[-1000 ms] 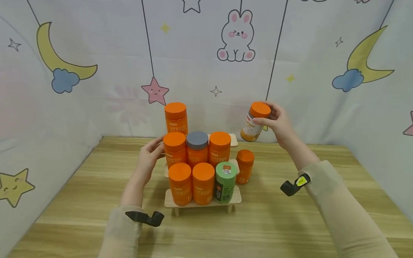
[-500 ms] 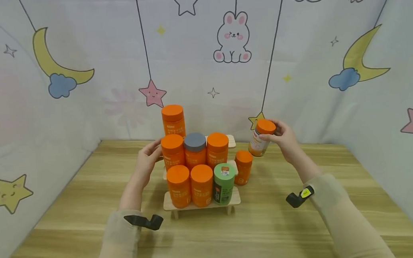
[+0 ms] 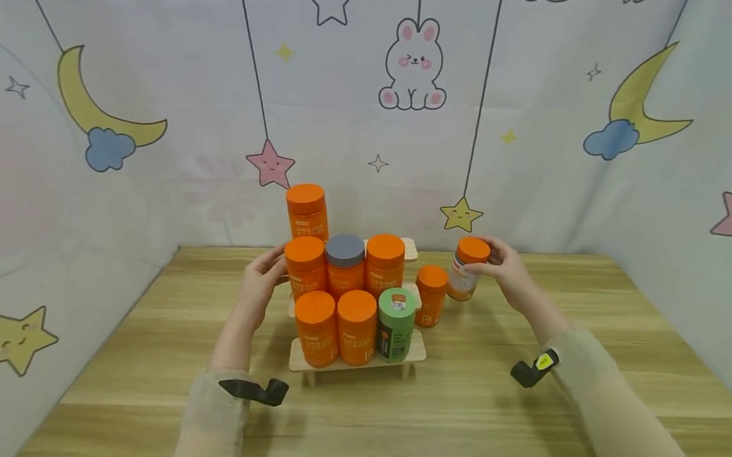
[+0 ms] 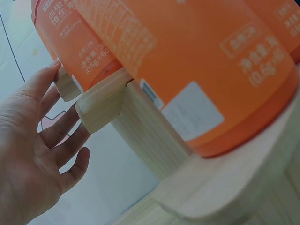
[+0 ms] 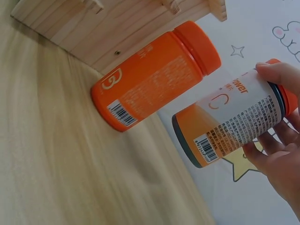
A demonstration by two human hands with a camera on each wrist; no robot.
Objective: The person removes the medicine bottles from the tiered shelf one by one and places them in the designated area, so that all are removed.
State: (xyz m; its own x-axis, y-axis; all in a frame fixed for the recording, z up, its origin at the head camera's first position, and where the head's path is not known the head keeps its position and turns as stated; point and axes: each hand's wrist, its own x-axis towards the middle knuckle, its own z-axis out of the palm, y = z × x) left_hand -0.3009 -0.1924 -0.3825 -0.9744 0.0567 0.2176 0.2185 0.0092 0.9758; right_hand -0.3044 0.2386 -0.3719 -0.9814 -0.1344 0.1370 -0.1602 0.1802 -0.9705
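Note:
My right hand [image 3: 511, 271] grips a white-labelled jar [image 3: 461, 280] with an orange lid. In the right wrist view, thumb and fingers lie around its upper part, and its dark base is tilted. Beside it a plain orange jar [image 5: 150, 82] stands on the table, against the rack's right side. My left hand [image 4: 33, 150] is at the left end of the tiered wooden rack [image 3: 299, 360], fingers extended and fingertips right at the shelf ends. Orange jars [image 3: 317, 331], a grey-lidded jar [image 3: 346, 265] and a green jar [image 3: 397, 325] stand on the rack.
On the rack's rear tier one orange jar [image 3: 307, 215] stands at the left, with bare shelf [image 3: 408, 248] to its right. The wood-grain table [image 3: 380, 426] meets a printed cloth backdrop [image 3: 345, 116] at the back and both sides.
The right hand has lowered the white-labelled jar from in front of the backdrop to beside the plain orange jar. The left hand stays at the rack, and the head view shifted slightly.

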